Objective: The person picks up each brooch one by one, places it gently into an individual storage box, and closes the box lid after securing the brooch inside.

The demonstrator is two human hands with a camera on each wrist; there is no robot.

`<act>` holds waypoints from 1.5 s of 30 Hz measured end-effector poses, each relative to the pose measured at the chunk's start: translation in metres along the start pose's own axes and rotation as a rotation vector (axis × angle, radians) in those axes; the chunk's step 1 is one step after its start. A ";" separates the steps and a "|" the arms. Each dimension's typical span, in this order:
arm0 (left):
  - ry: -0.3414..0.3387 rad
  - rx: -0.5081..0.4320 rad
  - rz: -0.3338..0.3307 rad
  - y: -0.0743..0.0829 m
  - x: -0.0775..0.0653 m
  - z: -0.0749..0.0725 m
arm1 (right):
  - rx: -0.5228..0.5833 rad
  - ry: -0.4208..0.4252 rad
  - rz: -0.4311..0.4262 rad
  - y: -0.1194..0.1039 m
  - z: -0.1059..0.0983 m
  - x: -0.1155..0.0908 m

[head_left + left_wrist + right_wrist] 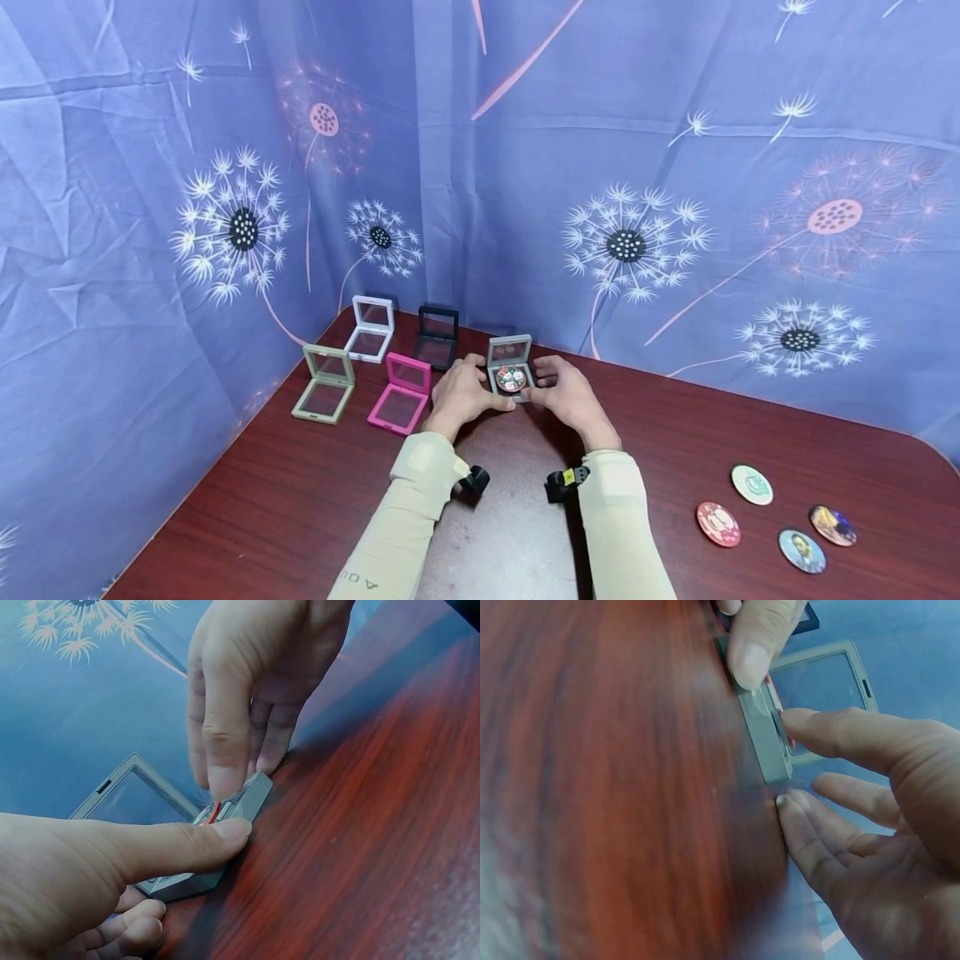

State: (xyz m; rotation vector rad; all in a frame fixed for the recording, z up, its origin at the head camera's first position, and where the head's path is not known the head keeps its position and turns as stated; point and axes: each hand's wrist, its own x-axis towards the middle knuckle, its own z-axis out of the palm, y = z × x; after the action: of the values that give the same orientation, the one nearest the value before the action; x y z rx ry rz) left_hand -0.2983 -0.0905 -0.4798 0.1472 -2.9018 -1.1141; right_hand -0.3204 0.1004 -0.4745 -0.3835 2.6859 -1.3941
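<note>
A grey display case (pixel 495 343) stands on the table with its clear-windowed lid raised. Inside its base lies a round badge (pixel 512 379) with a dark, red and white picture. My left hand (pixel 459 393) holds the case at its left side, thumb over the front rim and fingers beside the base. The right hand (pixel 572 398) is at the other side. Its thumb (pixel 821 731) touches the badge near the front rim, while the other fingers extend loosely beside the case. In the left wrist view, the two thumbs partly hide the badge (pixel 213 813).
Left of the hands stand open cases: white (pixel 375 327), black (pixel 438 337), green (pixel 327 383) and pink (pixel 405 392). Several round badges lie at the right, including a red one (pixel 717 524) and a pale green one (pixel 752 485). A blue dandelion-print curtain (pixel 510 208) hangs behind the table.
</note>
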 end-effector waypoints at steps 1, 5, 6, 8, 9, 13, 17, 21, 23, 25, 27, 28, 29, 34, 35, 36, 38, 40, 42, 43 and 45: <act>0.000 -0.001 0.000 0.000 0.000 0.000 | -0.005 -0.006 -0.001 0.000 -0.001 0.000; -0.004 -0.004 -0.001 0.001 0.000 -0.001 | -0.035 -0.037 0.006 0.000 -0.004 -0.001; -0.005 -0.004 -0.001 0.001 0.000 -0.001 | -0.040 -0.042 0.009 0.000 -0.004 -0.001; -0.007 -0.004 -0.001 0.001 -0.001 -0.001 | -0.051 -0.052 0.009 0.000 -0.005 -0.001; -0.007 -0.002 -0.002 0.001 0.000 -0.001 | -0.055 -0.056 0.008 0.000 -0.005 -0.001; -0.008 0.000 -0.004 0.001 0.000 -0.001 | -0.085 -0.065 -0.004 0.000 -0.004 0.000; -0.004 0.004 -0.004 0.001 0.001 0.000 | -0.101 -0.063 -0.002 0.000 -0.004 0.000; 0.005 0.003 0.003 0.001 0.000 0.000 | -0.114 -0.063 -0.004 0.001 -0.004 0.000; 0.008 0.001 0.005 0.001 0.000 0.000 | -0.122 -0.064 -0.003 0.001 -0.004 0.000; 0.011 0.000 0.008 0.001 -0.001 -0.001 | -0.126 -0.065 0.000 0.002 -0.004 0.000; 0.012 0.000 0.008 0.001 -0.001 -0.001 | -0.128 -0.067 0.000 0.002 -0.004 0.000; 0.011 0.001 0.007 0.001 -0.001 0.000 | -0.127 -0.069 0.002 0.002 -0.005 0.000; 0.011 0.001 0.006 0.001 0.000 0.000 | -0.126 -0.070 0.003 0.002 -0.005 0.000; 0.009 0.008 0.004 0.001 0.001 0.000 | -0.125 -0.076 -0.011 0.002 -0.005 0.001; 0.009 0.008 0.004 0.001 0.001 0.000 | -0.123 -0.079 -0.013 0.002 -0.005 0.000; 0.009 0.009 0.005 0.001 0.001 0.000 | -0.120 -0.081 -0.011 0.002 -0.006 0.000; 0.008 0.009 0.006 0.001 0.001 0.000 | -0.109 -0.087 0.002 0.001 -0.006 -0.001; 0.009 0.006 0.010 0.000 0.001 0.001 | -0.096 -0.090 0.013 0.001 -0.006 -0.003; 0.011 0.002 0.015 0.000 0.001 0.001 | -0.078 -0.087 0.033 0.000 -0.006 -0.004; 0.011 0.000 0.016 0.000 0.000 0.001 | -0.066 -0.084 0.042 -0.001 -0.006 -0.004; 0.014 -0.003 0.019 0.000 0.000 0.001 | -0.039 -0.075 0.062 -0.001 -0.006 -0.004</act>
State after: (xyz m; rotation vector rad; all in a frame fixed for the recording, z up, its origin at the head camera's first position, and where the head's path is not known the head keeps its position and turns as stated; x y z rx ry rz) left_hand -0.2985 -0.0903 -0.4804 0.1272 -2.8830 -1.1097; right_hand -0.3179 0.1056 -0.4702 -0.3456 2.6446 -1.2856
